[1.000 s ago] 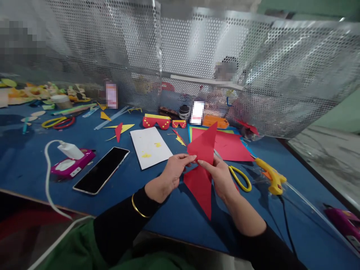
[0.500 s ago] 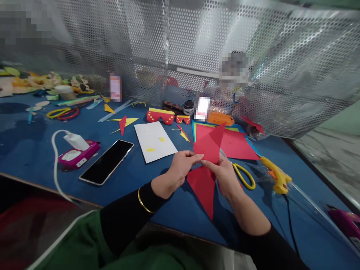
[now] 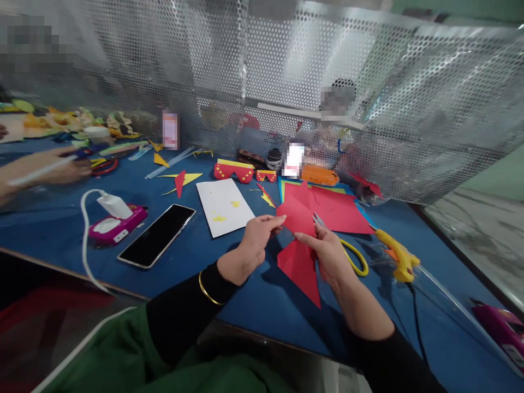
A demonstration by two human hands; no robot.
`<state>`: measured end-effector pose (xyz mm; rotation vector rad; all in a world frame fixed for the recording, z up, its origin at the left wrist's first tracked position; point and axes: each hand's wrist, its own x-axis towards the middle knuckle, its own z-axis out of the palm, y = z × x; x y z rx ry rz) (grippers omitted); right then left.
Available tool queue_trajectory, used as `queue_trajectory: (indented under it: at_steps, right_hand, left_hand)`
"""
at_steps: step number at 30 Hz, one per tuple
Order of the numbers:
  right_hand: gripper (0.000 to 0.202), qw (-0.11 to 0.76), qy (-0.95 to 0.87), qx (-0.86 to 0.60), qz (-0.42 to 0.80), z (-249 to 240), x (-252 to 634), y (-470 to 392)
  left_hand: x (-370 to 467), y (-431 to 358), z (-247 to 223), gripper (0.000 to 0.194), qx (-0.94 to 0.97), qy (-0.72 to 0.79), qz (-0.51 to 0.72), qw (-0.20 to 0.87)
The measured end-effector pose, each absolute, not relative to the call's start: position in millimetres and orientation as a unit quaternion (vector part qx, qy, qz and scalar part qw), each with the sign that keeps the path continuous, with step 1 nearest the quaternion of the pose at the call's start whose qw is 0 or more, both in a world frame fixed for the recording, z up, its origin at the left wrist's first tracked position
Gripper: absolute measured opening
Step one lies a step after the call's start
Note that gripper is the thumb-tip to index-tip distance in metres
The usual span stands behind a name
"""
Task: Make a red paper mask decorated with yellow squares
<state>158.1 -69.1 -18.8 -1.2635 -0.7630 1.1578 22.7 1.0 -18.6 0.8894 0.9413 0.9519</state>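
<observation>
The left hand [image 3: 251, 248] has drawn its fingertips away from the right thumb [image 3: 303, 238], out to the left edge of the folded red paper cutout [image 3: 298, 219], whose upper tip now leans further left. More of the scissor blades [image 3: 320, 220] shows behind it. A co-worker's blurred hand [image 3: 55, 167] has appeared at far left.

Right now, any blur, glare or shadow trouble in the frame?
Head view: co-worker's hand smeared at far left; left hand and right hand fairly crisp. Head view: pale glare on the silver screen; white-lit phone pixelated. Head view: soft dark shadow on the table below the red paper.
</observation>
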Motion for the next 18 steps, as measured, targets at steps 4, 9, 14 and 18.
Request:
queue_trajectory:
  at_steps: [4,9,14,18]
  right_hand:
    - [0.052,0.593,-0.343,-0.541,0.488,-18.4,162.7,-67.5]
    - [0.046,0.58,-0.387,-0.555,0.455,-16.4,163.3,-62.2]
    - [0.053,0.601,-0.445,-0.589,0.306,-16.0,172.4,-47.2]
    - [0.043,0.617,-0.479,-0.617,0.099,-8.3,179.7,-46.9]
  left_hand:
    - [20.1,1.7,-15.0,0.03,0.397,0.414,0.396,0.717]
    - [16.4,1.8,-9.6,0.032,0.386,0.412,0.341,0.752]
    - [13.4,6.4,-9.9,0.04,0.37,0.402,0.402,0.735]
    - [13.6,8.4,-10.3,0.054,0.341,0.416,0.511,0.67]
